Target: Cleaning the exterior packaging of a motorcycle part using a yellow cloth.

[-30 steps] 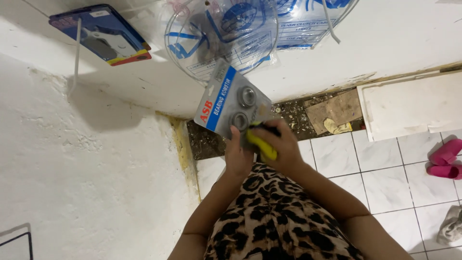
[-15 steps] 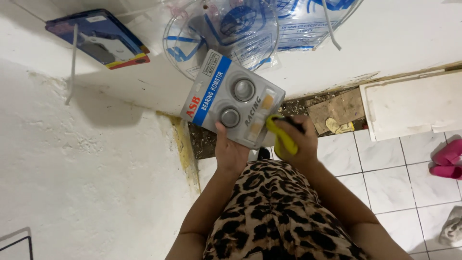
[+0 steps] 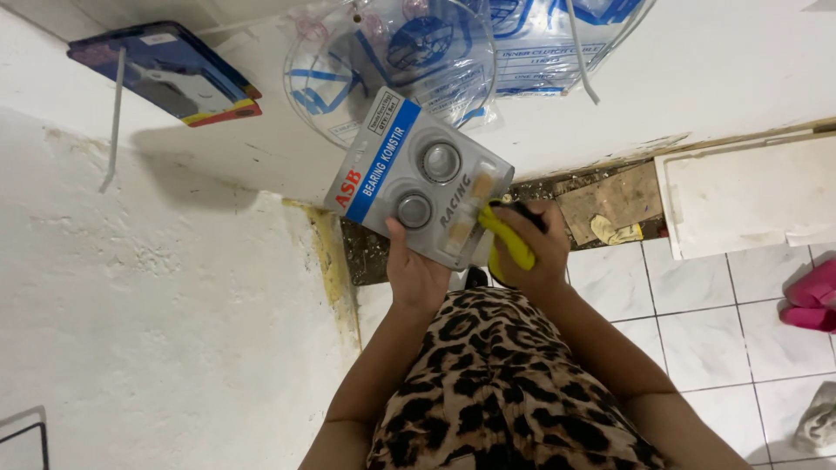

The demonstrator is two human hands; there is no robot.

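The left hand (image 3: 416,277) is closed on the lower edge of a grey blister pack (image 3: 420,178): thumb on the front, the other fingers behind, not visible. The pack is held up tilted, in front of the white wall (image 3: 157,287), above the leopard-print lap (image 3: 505,392). It has two round metal bearings (image 3: 441,162) under clear bubbles and a blue stripe along one side.

The right hand (image 3: 533,252) is closed round a yellow-handled cutter (image 3: 507,240), and the tool's front end touches the right edge of the pack, near the lower right corner.

To do this step well, I think: keep the left thumb away from the edge where the tool works, hold the pack stiff w/ the card flat, and press at the seam beside the bubbles, not over the bearings. Short, light strokes are safer than one hard push, b/c the plastic can slip.

Hard to see: the tip of the tool is behind the pack edge, so I cannot tell if it is a blade or if it is out. Clear plastic bags (image 3: 409,61) hang on the wall above, cut off by the top edge; what is inside is unclear. On the tiled floor (image 3: 697,313), a pink thing (image 3: 810,296) is cut at the right edge.
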